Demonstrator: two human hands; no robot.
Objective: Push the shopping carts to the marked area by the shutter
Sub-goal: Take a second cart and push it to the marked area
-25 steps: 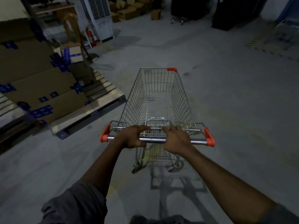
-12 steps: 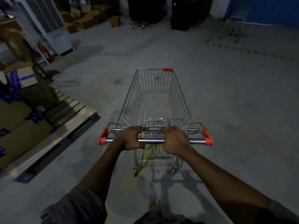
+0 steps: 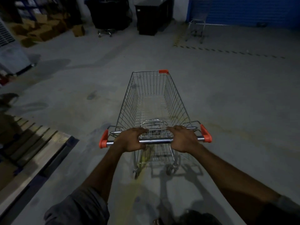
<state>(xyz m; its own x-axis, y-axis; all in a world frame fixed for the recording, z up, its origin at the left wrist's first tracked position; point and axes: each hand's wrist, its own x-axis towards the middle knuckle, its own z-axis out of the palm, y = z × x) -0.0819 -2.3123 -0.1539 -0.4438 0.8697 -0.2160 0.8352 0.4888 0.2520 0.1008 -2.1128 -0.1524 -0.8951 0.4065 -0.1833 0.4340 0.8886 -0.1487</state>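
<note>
A silver wire shopping cart (image 3: 151, 101) with orange corner caps rolls on the concrete floor in front of me, its basket bare. My left hand (image 3: 130, 139) grips the chrome handle bar (image 3: 155, 141) left of centre, and my right hand (image 3: 182, 138) grips it right of centre. Far off at the upper right a blue shutter (image 3: 246, 12) stands behind a floor area edged with yellow-black striped tape (image 3: 179, 38). Another cart (image 3: 197, 28) stands inside that area by the shutter.
A wooden pallet (image 3: 32, 151) lies on the floor at the lower left. Cardboard boxes (image 3: 40, 30) pile up at the back left beside a white cooler unit (image 3: 9, 51). A black cabinet (image 3: 151, 18) and a draped dark object (image 3: 110, 13) stand against the back wall.
The cart and I have swung to the right. The pallet and boxes have slid off to the left, and the blue shutter with its taped area has come into view.
</note>
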